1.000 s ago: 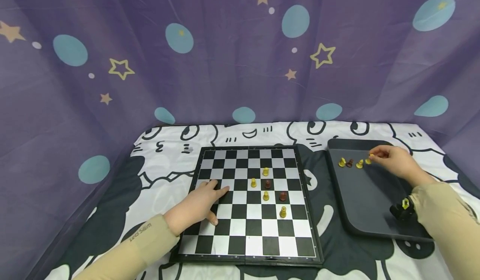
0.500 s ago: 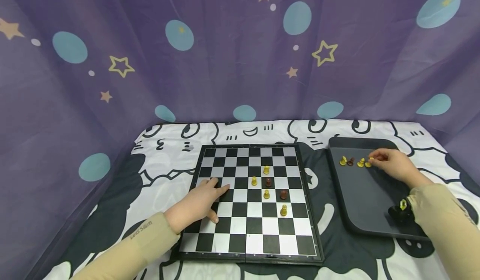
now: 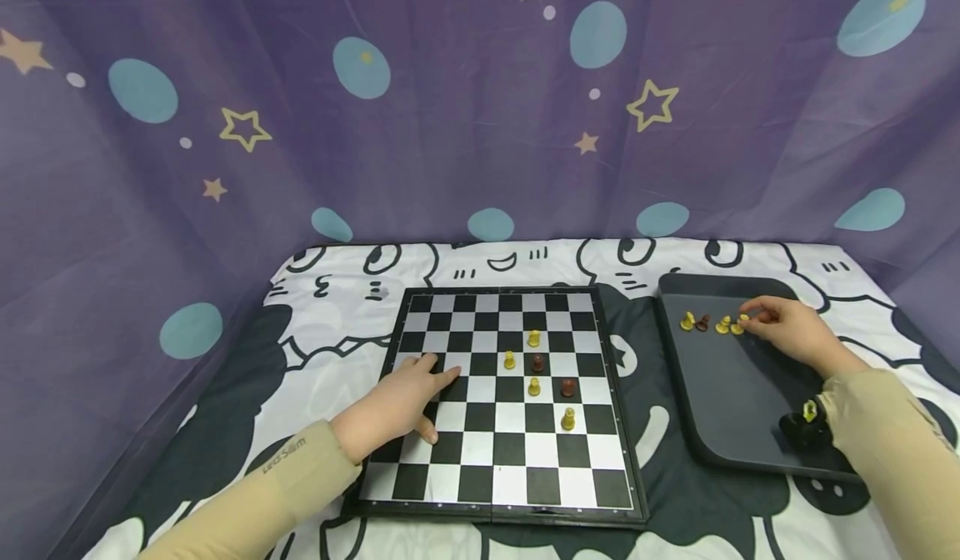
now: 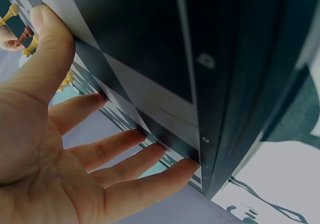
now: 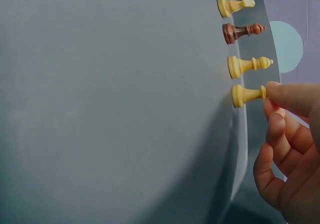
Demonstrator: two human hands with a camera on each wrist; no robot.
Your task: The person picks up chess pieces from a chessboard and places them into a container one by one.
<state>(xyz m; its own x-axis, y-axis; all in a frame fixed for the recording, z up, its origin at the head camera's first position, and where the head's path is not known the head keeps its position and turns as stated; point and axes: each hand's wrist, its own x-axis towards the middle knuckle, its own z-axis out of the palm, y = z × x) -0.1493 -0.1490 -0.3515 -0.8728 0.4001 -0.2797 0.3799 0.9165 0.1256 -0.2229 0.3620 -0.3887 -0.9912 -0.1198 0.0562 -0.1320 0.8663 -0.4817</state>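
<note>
My left hand rests on the left side of the black-and-white chessboard, fingers spread; the left wrist view shows its fingertips at the squares. My right hand is over the far part of the dark grey tray. Its thumb and fingers pinch the top of a yellow chess piece, whose head they hide. That piece stands at the end of a row with a yellow bishop, a brown bishop and a yellow piece with an angular head.
On the board's right half stand several yellow pieces, one tall, and two brown pieces, one nearer and one farther. A cartoon-print cloth covers the table. Behind it hangs a purple curtain.
My right hand has lowered slightly with the yellow piece, which now stands upright beside the yellow bishop. The left hand stays on the board. The head view has tilted a little.
</note>
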